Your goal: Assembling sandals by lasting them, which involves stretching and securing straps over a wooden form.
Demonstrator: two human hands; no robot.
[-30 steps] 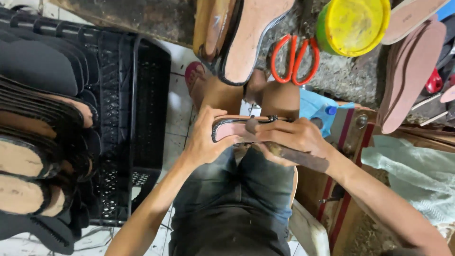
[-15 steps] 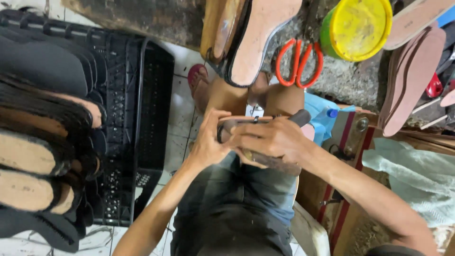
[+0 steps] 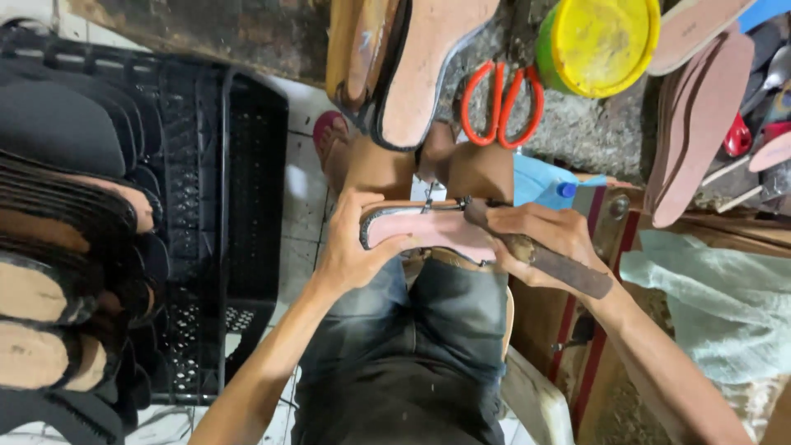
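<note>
Pink sole [image 3: 428,231] lies across the knees, braced there. Left hand [image 3: 354,255] is clamped on its toe end to steady it; right hand [image 3: 540,239] is closed round a dark tool [image 3: 544,259], tip w/ the sole's edge. Scissors [image 3: 498,103] & yellow tub [image 3: 597,37] lie near, above.

- Black plastic crate [image 3: 247,206], nine o'clock, stacked soles [image 3: 58,247] alongside.
- Orange-handled scissors [image 3: 501,103], twelve o'clock.
- Yellow tub [image 3: 597,37], one o'clock.
- Pink insoles [image 3: 700,115], two o'clock.

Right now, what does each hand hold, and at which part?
Left hand grips the pink shoe sole at its rounded end; right hand holds a dark tool mid-handle.
</note>
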